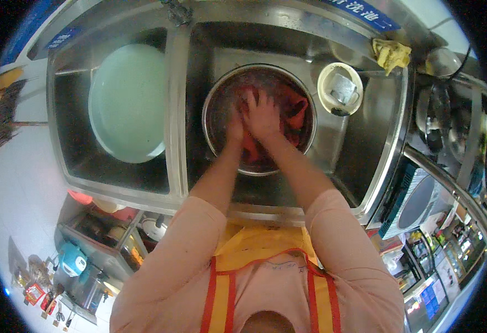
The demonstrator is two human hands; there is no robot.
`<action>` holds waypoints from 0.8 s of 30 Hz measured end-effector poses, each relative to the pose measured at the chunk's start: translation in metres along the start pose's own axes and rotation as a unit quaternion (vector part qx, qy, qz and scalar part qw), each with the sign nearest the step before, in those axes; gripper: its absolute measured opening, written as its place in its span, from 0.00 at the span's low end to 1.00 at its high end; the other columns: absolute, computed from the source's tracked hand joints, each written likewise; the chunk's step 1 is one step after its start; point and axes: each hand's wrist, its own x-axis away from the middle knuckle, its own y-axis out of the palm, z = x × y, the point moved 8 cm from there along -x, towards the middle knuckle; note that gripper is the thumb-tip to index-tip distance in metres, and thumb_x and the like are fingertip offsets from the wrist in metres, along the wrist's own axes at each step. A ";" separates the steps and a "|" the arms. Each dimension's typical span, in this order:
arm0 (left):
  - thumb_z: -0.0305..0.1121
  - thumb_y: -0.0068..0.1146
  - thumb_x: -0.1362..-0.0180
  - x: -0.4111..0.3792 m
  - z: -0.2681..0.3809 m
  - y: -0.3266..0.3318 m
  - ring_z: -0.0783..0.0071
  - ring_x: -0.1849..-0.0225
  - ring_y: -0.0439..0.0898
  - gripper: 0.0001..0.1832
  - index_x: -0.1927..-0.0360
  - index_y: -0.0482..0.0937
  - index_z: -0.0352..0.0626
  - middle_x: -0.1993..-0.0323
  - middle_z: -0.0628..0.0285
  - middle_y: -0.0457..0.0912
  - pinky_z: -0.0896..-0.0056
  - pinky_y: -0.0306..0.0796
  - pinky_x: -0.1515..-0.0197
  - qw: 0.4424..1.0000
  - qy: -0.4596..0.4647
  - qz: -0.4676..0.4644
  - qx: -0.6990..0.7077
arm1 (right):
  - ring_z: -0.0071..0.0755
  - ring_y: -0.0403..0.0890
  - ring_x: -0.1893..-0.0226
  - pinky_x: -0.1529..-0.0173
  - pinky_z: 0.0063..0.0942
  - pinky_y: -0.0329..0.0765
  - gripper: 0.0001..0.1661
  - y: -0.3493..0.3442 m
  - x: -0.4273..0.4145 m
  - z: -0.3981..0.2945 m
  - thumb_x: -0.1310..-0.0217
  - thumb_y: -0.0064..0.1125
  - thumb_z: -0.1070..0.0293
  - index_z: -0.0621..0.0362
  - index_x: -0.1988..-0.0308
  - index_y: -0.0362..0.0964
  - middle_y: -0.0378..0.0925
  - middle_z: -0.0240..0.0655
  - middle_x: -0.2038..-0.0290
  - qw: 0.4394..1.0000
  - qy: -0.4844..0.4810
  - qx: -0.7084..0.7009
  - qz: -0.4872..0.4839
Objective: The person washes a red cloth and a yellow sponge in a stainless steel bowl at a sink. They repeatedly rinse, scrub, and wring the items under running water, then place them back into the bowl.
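A round stainless steel basin (315,125) stands in the right-hand sink bowl. Soft red material (296,109) lies in dark liquid inside it; whether this is cloth or meat, I cannot tell. My right hand (263,116) presses onto the material near the basin's middle, its fingers slightly spread. Close beside it, my left hand (236,125) reaches down into the basin, blurred, with its fingers partly hidden. Whether either hand grips the red material is not clear.
A pale green tub (129,104) of cloudy liquid occupies the left sink bowl, beyond the steel divider (176,112). To the basin's right sits a cream container (323,87) holding a greyish block. A yellow cloth (391,55) hangs on the sink's back-right rim.
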 end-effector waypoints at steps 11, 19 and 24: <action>0.60 0.35 0.34 0.027 0.017 0.032 0.64 0.48 0.73 0.34 0.39 0.68 0.41 0.45 0.58 0.74 0.65 0.66 0.42 0.986 -0.162 -0.013 0.044 | 0.54 0.77 0.53 0.50 0.48 0.74 0.27 -0.053 0.051 0.046 0.40 0.54 0.56 0.60 0.46 0.65 0.76 0.53 0.54 0.989 0.015 -0.136 0.047; 0.62 0.37 0.35 -0.020 -0.065 0.001 0.63 0.48 0.74 0.37 0.39 0.68 0.40 0.45 0.58 0.74 0.64 0.66 0.41 0.966 -0.215 -0.060 0.133 | 0.51 0.79 0.54 0.47 0.50 0.73 0.29 0.031 0.000 0.047 0.35 0.44 0.56 0.64 0.41 0.62 0.76 0.57 0.57 0.964 0.180 -0.144 -0.132; 0.56 0.46 0.36 0.021 -0.008 0.029 0.63 0.48 0.76 0.31 0.42 0.71 0.40 0.48 0.59 0.76 0.63 0.70 0.45 0.950 -0.249 -0.065 0.176 | 0.51 0.80 0.59 0.52 0.45 0.76 0.21 0.028 -0.027 0.061 0.32 0.37 0.60 0.61 0.52 0.72 0.79 0.53 0.61 0.968 0.130 -0.208 -0.051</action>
